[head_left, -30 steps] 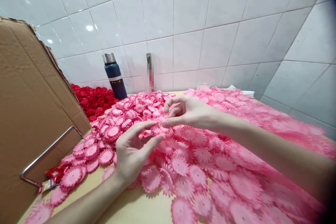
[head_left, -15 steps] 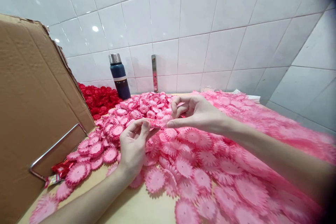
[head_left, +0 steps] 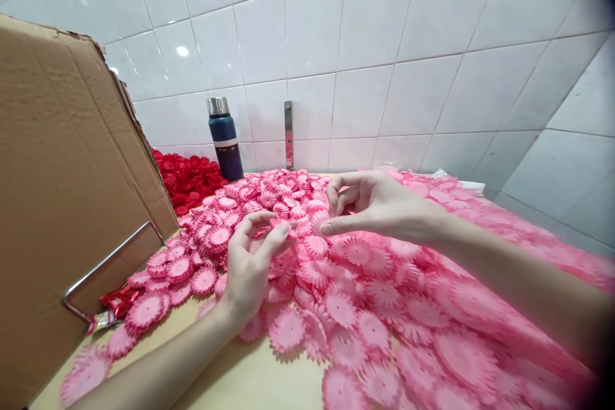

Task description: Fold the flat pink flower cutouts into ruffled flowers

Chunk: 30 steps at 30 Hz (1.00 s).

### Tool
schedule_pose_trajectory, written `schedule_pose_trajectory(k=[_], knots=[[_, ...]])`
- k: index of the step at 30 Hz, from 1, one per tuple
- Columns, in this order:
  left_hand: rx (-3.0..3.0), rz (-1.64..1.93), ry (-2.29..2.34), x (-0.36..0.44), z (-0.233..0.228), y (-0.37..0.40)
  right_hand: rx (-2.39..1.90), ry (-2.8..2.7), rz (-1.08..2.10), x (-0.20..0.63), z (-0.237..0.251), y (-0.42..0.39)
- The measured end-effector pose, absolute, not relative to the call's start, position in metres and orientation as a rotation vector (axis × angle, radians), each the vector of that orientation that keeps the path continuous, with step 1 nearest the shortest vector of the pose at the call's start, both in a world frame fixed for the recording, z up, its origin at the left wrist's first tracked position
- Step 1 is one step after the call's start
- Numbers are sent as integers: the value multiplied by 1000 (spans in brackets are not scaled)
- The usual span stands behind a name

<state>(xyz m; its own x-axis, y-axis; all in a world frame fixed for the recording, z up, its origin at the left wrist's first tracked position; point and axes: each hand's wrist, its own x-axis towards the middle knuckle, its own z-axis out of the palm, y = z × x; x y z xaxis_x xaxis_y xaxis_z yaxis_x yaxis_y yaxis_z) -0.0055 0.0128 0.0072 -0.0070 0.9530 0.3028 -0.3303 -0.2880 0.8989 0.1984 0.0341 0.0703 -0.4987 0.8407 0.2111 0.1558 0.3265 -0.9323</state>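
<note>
- A pink flower-shaped piece (head_left: 281,225), small with a toothed edge, is pinched at the fingertips of the left hand (head_left: 250,266), raised just above the heap.
- The left hand's thumb and forefinger are closed on that piece; its other fingers curl loosely below.
- The right hand (head_left: 379,205) hovers just beside it to the right, thumb stretched toward the piece and forefinger bent above, the tips apart; whether they touch the piece cannot be told.
- Under both hands a wide heap of pink flower pieces (head_left: 384,295) covers most of the tan tabletop (head_left: 250,378).
- A smaller pile of red flower pieces (head_left: 185,179) lies at the back left, against the tiled wall (head_left: 375,45).
- A dark blue flask (head_left: 225,139) with a metal cap stands upright between the red pile and the pink heap.
- A cardboard box flap (head_left: 62,192) rises on the left, with a metal wire handle (head_left: 108,262) lying against it.
- A red wrapper (head_left: 113,304) lies at the foot of the cardboard.
</note>
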Motion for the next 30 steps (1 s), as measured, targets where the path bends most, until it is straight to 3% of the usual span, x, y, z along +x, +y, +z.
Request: schedule_pose_trajectory(k=[13, 30], knots=[[1519, 1285, 917, -3, 7, 3, -793, -1951, 1161, 188, 60, 32], [1685, 1302, 1031, -4, 7, 6, -997, -2018, 1045, 187, 60, 29]])
